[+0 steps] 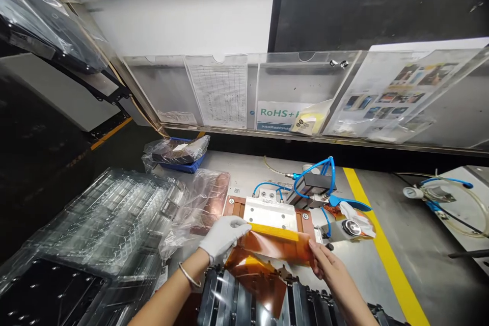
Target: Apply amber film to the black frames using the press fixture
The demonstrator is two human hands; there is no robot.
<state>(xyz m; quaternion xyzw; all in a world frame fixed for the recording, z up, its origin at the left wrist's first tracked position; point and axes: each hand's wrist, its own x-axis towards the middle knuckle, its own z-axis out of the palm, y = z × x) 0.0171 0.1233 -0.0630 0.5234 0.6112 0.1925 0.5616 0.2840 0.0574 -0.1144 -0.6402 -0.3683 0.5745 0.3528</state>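
Note:
An amber translucent film [280, 248] with a yellow strip [274, 232] along its upper edge is stretched between my two hands. My left hand [225, 237], in a white glove, pinches its left end. The bare fingers of my right hand [324, 259] hold the right end. Just behind the film stands a fixture with a white metal block [270, 213] on a copper-coloured base. Another amber sheet [260, 277] lies below the film, over a row of dark and silver metal parts [225, 298] at the near edge.
Clear plastic trays [122, 219] fill the left side. Beside them are a bagged copper-coloured piece [216, 198] and a blue bin [187, 167]. Blue air hoses and a dark cylinder [315, 186] stand right of the fixture, near a round-topped container [350, 229]. Yellow tape [385, 254] crosses the table.

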